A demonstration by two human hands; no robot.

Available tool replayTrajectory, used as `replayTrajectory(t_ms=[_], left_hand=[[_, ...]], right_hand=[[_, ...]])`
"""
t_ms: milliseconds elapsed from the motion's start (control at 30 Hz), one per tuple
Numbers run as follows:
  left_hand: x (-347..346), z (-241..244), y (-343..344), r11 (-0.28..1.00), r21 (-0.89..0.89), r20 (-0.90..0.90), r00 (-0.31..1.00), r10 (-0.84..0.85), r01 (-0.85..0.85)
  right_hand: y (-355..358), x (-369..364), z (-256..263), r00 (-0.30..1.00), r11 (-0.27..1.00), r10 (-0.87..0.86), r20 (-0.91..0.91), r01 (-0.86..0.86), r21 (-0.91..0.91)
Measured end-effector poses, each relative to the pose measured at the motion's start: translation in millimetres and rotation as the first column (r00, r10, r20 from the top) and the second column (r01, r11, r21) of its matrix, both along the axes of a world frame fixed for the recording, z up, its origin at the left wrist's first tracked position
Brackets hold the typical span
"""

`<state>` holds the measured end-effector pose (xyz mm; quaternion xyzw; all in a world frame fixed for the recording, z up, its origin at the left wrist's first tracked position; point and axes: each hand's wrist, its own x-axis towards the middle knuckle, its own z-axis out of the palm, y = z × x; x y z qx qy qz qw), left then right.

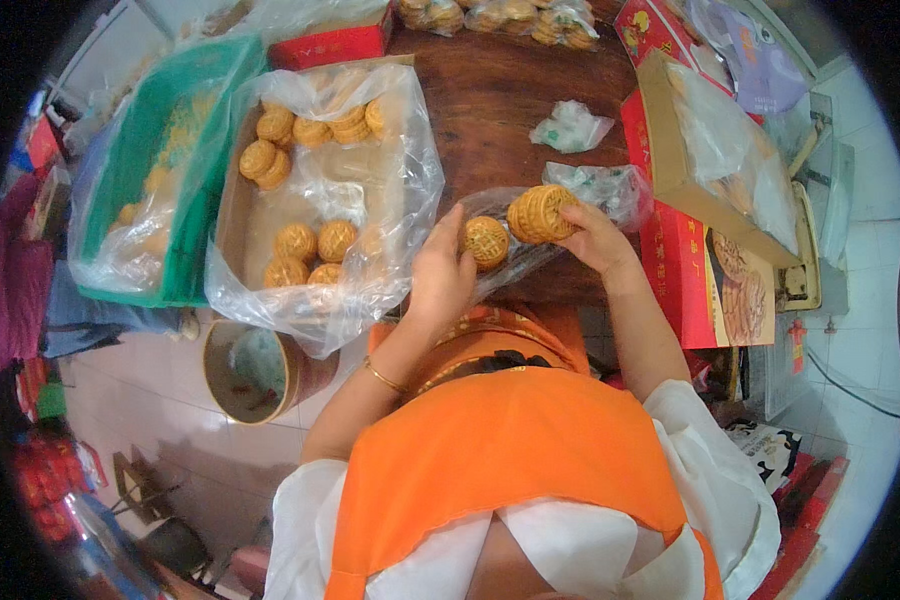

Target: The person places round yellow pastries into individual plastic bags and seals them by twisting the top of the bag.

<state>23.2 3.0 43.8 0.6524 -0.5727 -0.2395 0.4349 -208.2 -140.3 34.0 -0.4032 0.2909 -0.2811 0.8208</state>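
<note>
My left hand (pixel 444 274) is at the right side of the plastic-lined cardboard box (pixel 232 217), against a round patterned pastry (pixel 486 243); part of its grip is hidden. My right hand (pixel 598 238) holds a short stack of the same golden pastries (pixel 541 213), tilted, its thumb on the end one. Beneath both hands a clear plastic bag (pixel 517 268) lies at the edge of the brown wooden table (pixel 487 82). Inside the box, stacked pastries (pixel 295 244) stand near the front and along the back and left.
At the left stands a green crate (pixel 195 255) lined with plastic. Bagged pastries (pixel 521 19) lie at the far edge. Crumpled plastic packets (pixel 572 127) and red printed boxes (pixel 667 270) are to the right, with an open carton (pixel 720 180) above. A round bin (pixel 292 371) stands below left.
</note>
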Motion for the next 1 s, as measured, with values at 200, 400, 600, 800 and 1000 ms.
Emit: replayTrajectory(t_ms=[200,400,600,800,1000], left_hand=[[-7,12,-13,0.999,-0.019,0.060,0.997,-0.042,0.044],[-14,12,-17,0.996,0.008,0.139,0.986,-0.090,0.089],[-25,40,-15,0.989,0.135,0.382,0.918,-0.110,0.062],[-34,40,-40,0.939,-0.102,0.664,0.725,-0.182,0.329],[-33,12,-61,0.934,0.128,0.598,0.725,-0.342,0.334]], right_hand=[[-19,5,-14,0.958,0.996,0.024,-0.287,-0.048,-0.077],[0,32,1,0.938,0.962,-0.037,-0.344,-0.059,-0.266],[-2,46,-8,0.735,0.785,-0.091,-0.672,-0.362,-0.503],[-6,41,-32,0.763,0.712,-0.198,-0.616,-0.320,-0.625],[-2,20,-17,0.659,0.262,-0.419,-0.625,-0.571,-0.778]])
